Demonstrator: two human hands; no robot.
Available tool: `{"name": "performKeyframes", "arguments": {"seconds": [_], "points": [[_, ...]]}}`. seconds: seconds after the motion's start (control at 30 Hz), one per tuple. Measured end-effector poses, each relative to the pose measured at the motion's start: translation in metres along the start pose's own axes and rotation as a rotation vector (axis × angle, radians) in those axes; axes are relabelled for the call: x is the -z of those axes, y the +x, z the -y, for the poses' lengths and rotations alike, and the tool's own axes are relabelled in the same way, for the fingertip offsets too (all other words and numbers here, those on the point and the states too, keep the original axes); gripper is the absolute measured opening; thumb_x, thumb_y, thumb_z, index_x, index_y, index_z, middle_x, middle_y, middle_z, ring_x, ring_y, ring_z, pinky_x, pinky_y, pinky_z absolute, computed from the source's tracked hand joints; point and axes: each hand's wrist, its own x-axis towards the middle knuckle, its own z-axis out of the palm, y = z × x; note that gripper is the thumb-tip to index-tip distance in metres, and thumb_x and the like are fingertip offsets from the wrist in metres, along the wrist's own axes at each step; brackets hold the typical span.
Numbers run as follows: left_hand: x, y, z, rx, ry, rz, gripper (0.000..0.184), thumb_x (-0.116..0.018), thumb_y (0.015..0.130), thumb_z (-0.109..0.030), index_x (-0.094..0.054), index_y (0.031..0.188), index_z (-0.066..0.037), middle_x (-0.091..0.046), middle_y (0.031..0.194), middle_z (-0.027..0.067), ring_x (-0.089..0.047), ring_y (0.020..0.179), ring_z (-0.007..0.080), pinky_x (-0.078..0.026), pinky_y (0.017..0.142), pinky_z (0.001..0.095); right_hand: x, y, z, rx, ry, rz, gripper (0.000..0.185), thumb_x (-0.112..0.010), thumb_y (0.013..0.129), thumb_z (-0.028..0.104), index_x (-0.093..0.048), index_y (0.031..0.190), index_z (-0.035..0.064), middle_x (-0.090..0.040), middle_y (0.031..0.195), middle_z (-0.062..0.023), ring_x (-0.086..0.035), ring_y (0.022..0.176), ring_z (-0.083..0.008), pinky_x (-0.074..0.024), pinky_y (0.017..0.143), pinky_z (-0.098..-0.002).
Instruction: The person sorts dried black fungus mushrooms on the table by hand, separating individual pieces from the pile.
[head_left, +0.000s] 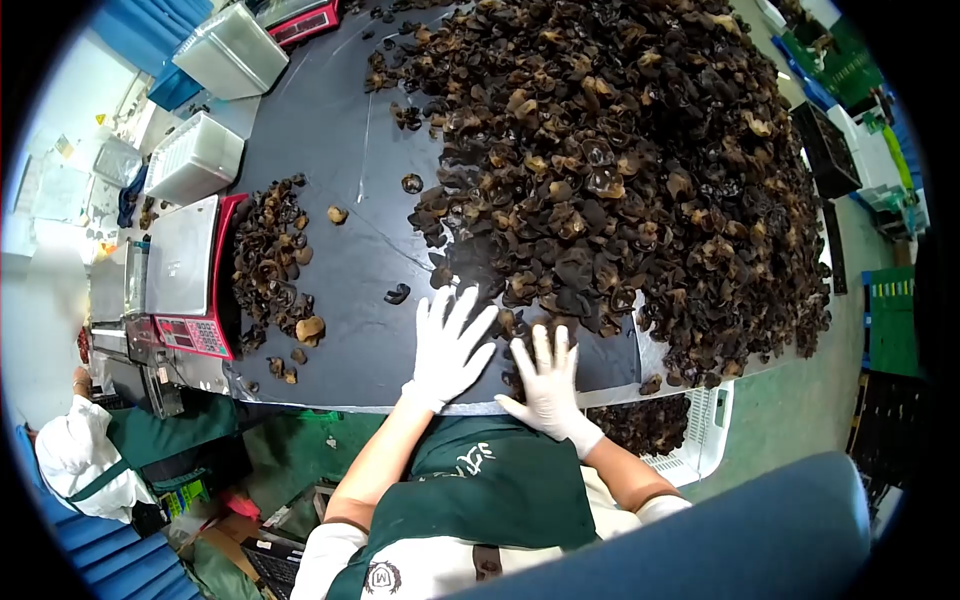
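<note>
A large heap of dark brown wood-ear-like pieces (pixel 620 170) covers the right and far part of the dark table (pixel 350 270). My left hand (pixel 450 345), in a white glove, lies on the table with its fingers spread, below the heap's near left edge. Beside it on the right, my right hand (pixel 547 385), also white-gloved, has its fingers apart, with fingertips at the heap's near edge. Neither hand holds anything. A single dark piece (pixel 397 294) lies left of my left hand. A smaller pile (pixel 268 260) sits farther left.
A red scale (pixel 205 280) with a metal plate stands at the left, near white tubs (pixel 195 160). A white crate (pixel 710 430) with dark pieces is below the table's near right edge. Another person (pixel 90 455) in a green apron is at lower left.
</note>
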Motion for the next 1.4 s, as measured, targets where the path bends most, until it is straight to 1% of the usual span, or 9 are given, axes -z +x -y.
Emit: {"name": "performKeyframes", "arguments": {"seconds": [0.1, 0.33, 0.43, 0.67, 0.8, 1.0, 1.17, 1.33, 1.4], "points": [[-0.016, 0.016, 0.005, -0.079, 0.141, 0.046, 0.048, -0.06, 0.091, -0.038, -0.06, 0.137, -0.023, -0.042, 0.154, 0.0095, -0.03, 0.142, 0.0435, -0.02, 0.114, 0.0652, -0.017, 0.03, 0.01, 0.147, 0.117, -0.054, 0.081, -0.074, 0.079, 0.038, -0.043, 0.142, -0.002, -0.034, 0.15, -0.0266, -0.024, 0.14, -0.0536, -0.0249, 0.109, -0.0704], [0.021, -0.044, 0.083, 0.252, 0.116, -0.148, 0.029, -0.067, 0.086, -0.02, -0.066, 0.114, -0.012, -0.05, 0.144, 0.0141, -0.041, 0.134, 0.0423, -0.026, 0.112, 0.0616, -0.017, 0.04, 0.024, 0.606, 0.018, -0.198, 0.054, -0.071, 0.079, 0.03, -0.06, 0.13, 0.0162, -0.053, 0.14, -0.0055, -0.045, 0.131, -0.0361, -0.0331, 0.11, -0.0582], [0.026, -0.084, 0.089, 0.402, -0.087, -0.225, 0.049, -0.068, 0.086, -0.016, -0.056, 0.132, -0.005, -0.041, 0.151, 0.0212, -0.037, 0.138, 0.0421, -0.024, 0.117, 0.0546, -0.006, 0.036, 0.012, 0.282, 0.116, -0.227, 0.077, -0.083, 0.062, 0.043, -0.057, 0.127, 0.0135, -0.043, 0.137, -0.0143, -0.035, 0.131, -0.0387, -0.0296, 0.107, -0.0594], [0.016, -0.111, 0.046, 0.373, -0.081, -0.056, 0.097, -0.08, 0.074, -0.043, -0.035, 0.152, -0.005, -0.018, 0.16, 0.0312, -0.018, 0.147, 0.0505, -0.016, 0.119, 0.0585, -0.014, 0.045, 0.014, 0.178, 0.082, -0.013, 0.107, -0.084, 0.068, 0.051, -0.033, 0.147, -0.0006, -0.024, 0.154, -0.0323, -0.022, 0.143, -0.0509, -0.0177, 0.116, -0.0644], [-0.001, -0.106, 0.048, 0.497, -0.167, -0.196, 0.075, -0.068, 0.085, -0.014, -0.033, 0.151, -0.001, -0.018, 0.159, 0.0304, -0.023, 0.146, 0.0476, -0.025, 0.119, 0.0515, -0.024, 0.087, 0.061, 0.338, 0.174, -0.049, 0.078, -0.08, 0.073, 0.032, -0.048, 0.138, 0.0023, -0.04, 0.146, -0.0274, -0.034, 0.137, -0.0506, -0.0316, 0.111, -0.0598], [0.009, -0.123, 0.065, 0.557, -0.332, -0.379, 0.068, -0.055, 0.088, -0.008, -0.031, 0.151, 0.001, -0.019, 0.16, 0.0297, -0.025, 0.146, 0.0466, -0.025, 0.119, 0.0497, -0.031, 0.102, 0.102, 0.72, 0.328, -0.14, 0.045, -0.066, 0.08, 0.016, -0.061, 0.124, 0.0077, -0.057, 0.13, -0.0162, -0.052, 0.121, -0.0359, -0.0405, 0.102, -0.0534], [0.014, -0.157, 0.053, 0.554, -0.319, -0.349, 0.087, -0.056, 0.068, 0.007, -0.033, 0.151, -0.001, -0.021, 0.161, 0.0251, -0.025, 0.147, 0.0433, -0.02, 0.122, 0.0492, 0.006, 0.11, 0.057, 0.433, 0.432, -0.32, 0.044, -0.071, 0.07, 0.007, -0.064, 0.113, 0.0066, -0.063, 0.118, -0.0159, -0.061, 0.108, -0.0369, -0.047, 0.095, -0.0464], [0.007, -0.168, 0.039, 0.443, -0.269, -0.288, 0.089, -0.076, 0.073, -0.02, -0.034, 0.149, 0.0, -0.022, 0.155, 0.0358, -0.027, 0.142, 0.0538, -0.026, 0.116, 0.0586, 0.018, 0.1, 0.017, -0.064, 0.368, -0.144, 0.055, -0.066, 0.083, 0.009, -0.053, 0.136, 0.0045, -0.054, 0.138, -0.023, -0.059, 0.117, -0.0397, -0.0483, 0.1, -0.0427], [0.007, -0.162, 0.035, 0.451, -0.201, -0.225, 0.093, -0.08, 0.073, -0.025, -0.034, 0.15, 0.0, -0.022, 0.155, 0.0358, -0.025, 0.143, 0.0542, -0.024, 0.115, 0.0614, 0.016, 0.107, 0.02, 0.012, 0.271, -0.073, 0.056, -0.065, 0.085, 0.01, -0.052, 0.138, 0.0062, -0.054, 0.138, -0.0205, -0.063, 0.11, -0.0374, -0.0522, 0.093, -0.0403]]}}
